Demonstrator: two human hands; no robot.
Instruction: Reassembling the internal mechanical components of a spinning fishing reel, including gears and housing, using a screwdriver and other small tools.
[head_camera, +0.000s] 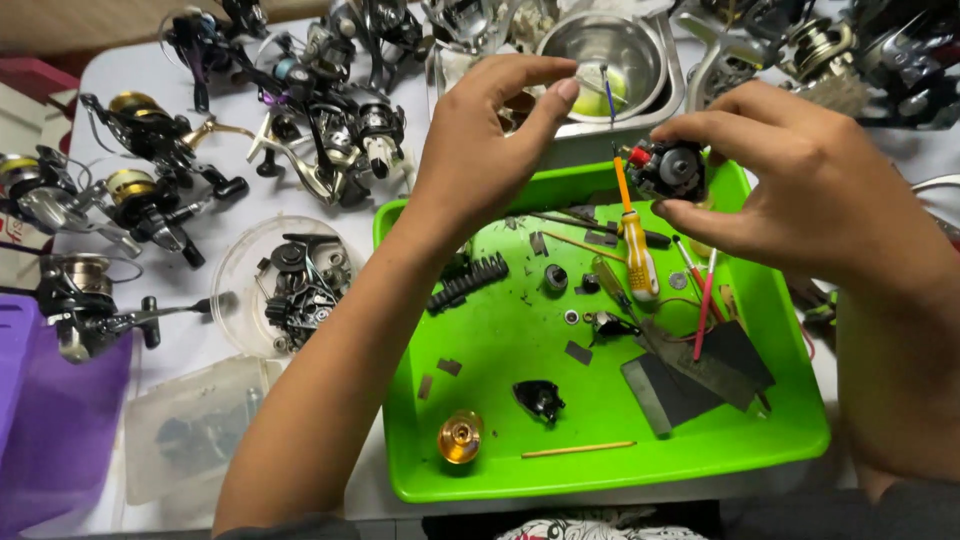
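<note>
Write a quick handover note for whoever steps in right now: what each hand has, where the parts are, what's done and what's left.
Left hand: raised over the green tray, fingers pinching a thin tool; hard to tell more.
Right hand: holds the small black reel part above the tray's far edge.
In the tray: yellow-handled screwdriver, gold knob, black gear strip, loose small bits.
Done: the reel looks taken apart.
Left: the held part is being worked on; loose pieces remain unfitted.

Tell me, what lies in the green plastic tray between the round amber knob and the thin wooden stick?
In the head view, one small black curved part lies between the amber knob and the wooden stick, in the green tray.
</note>
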